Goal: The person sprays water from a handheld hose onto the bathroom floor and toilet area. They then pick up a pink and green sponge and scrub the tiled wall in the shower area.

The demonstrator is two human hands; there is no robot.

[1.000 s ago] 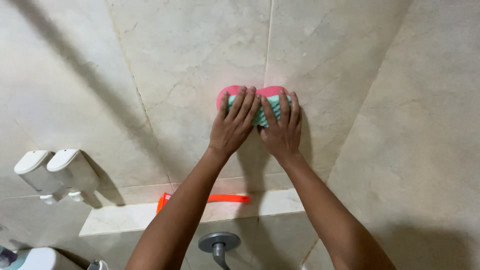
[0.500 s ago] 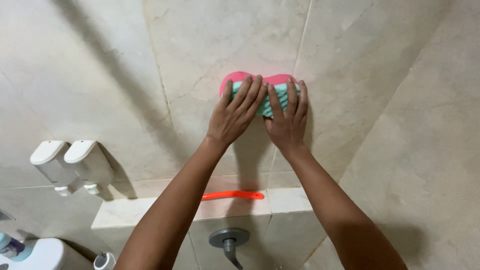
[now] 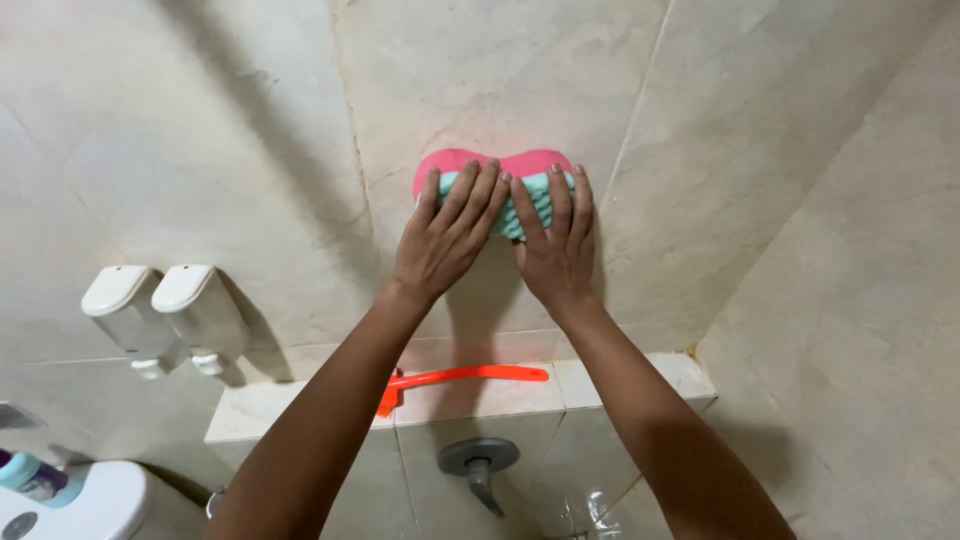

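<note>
Two hands, left hand (image 3: 445,240) and right hand (image 3: 555,250), are pressing flat, fingers spread, holding a pink-and-teal sponge (image 3: 495,175) against the wall tile, above the orange brush (image 3: 465,378), for firm contact.

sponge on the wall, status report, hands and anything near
Left hand and right hand flat on pink-and-teal sponge, pressed to tiled wall. Orange brush on ledge below, apart.
</note>
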